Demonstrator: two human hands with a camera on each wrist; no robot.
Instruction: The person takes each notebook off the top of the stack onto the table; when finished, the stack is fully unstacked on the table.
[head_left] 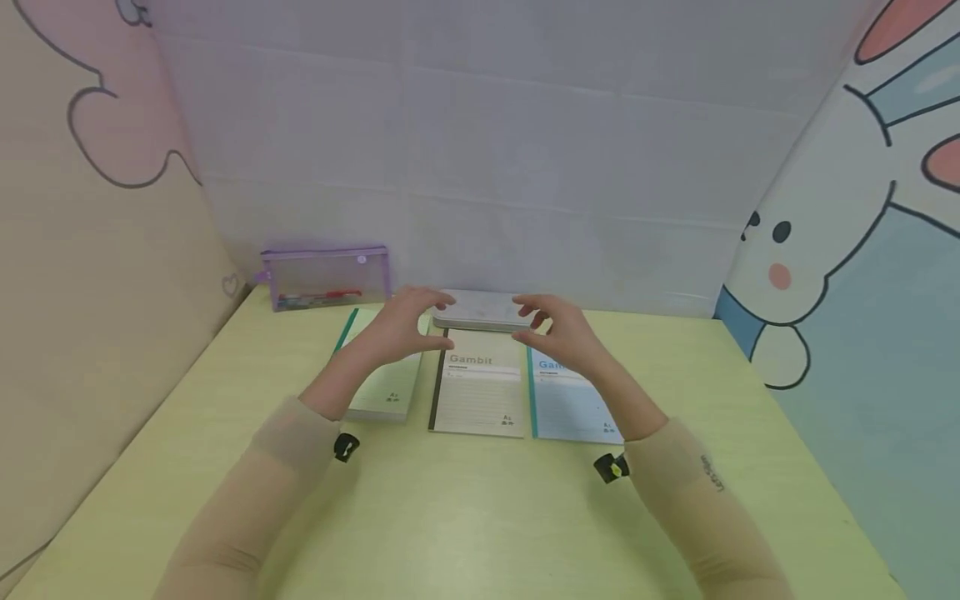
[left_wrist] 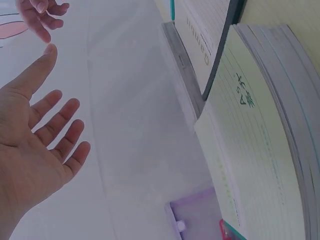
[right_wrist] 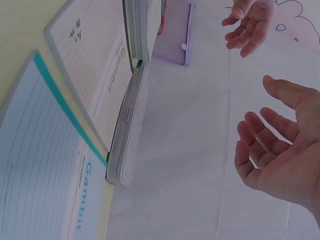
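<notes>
The left hand [head_left: 401, 327] and right hand [head_left: 558, 329] were held with fingers spread and relaxed, gripping nothing, at either end of the grey case [head_left: 480, 310], which lay on the counter [head_left: 465, 500] just behind three notebooks [head_left: 478, 383].

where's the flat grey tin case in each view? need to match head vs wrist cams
Head: grey tin case lies centre, at the far ends of the notebooks, between the left hand and right hand.
Left wrist: thin grey strip, upper middle, edge-on beside the cream Gambit notebook.
Right wrist: left of centre, edge-on, running down the frame.
Shared landmark: the cream Gambit notebook, which the case borders in all three.
</notes>
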